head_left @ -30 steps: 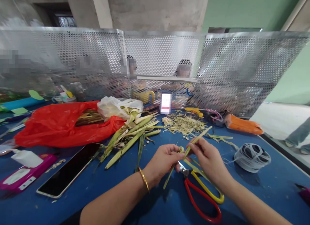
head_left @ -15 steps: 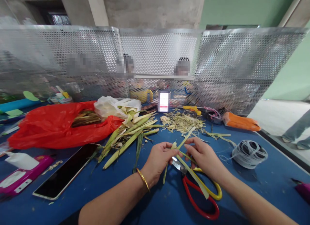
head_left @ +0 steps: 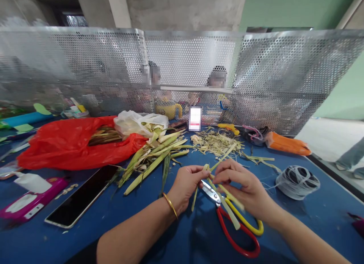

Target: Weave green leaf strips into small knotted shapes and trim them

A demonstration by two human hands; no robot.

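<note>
Pale green husk strips (head_left: 231,212) cross each other between my two hands. My left hand (head_left: 187,183), with a gold bangle at the wrist, pinches the crossing point between thumb and fingers. My right hand (head_left: 243,181) is at the right of the crossing, its fingers closed around a strip that slants down to the right. One strip end points up and right over the scrap pile. Beneath the hands lie scissors (head_left: 238,233) with one red and one yellow handle, their blades partly hidden by my left hand.
Husks (head_left: 155,161) and a red bag (head_left: 71,150) lie left of centre. Nearer are a black phone (head_left: 82,197) and a magenta device (head_left: 36,203). Shredded scraps (head_left: 217,142), a twine ball (head_left: 297,182) and an orange packet (head_left: 287,143) lie beyond and right. A perforated metal screen (head_left: 187,59) stands behind.
My right hand has shifted its hold, its fingers now more bent over the strips. The long strip end hangs a little further left. The whole view has shifted slightly.
</note>
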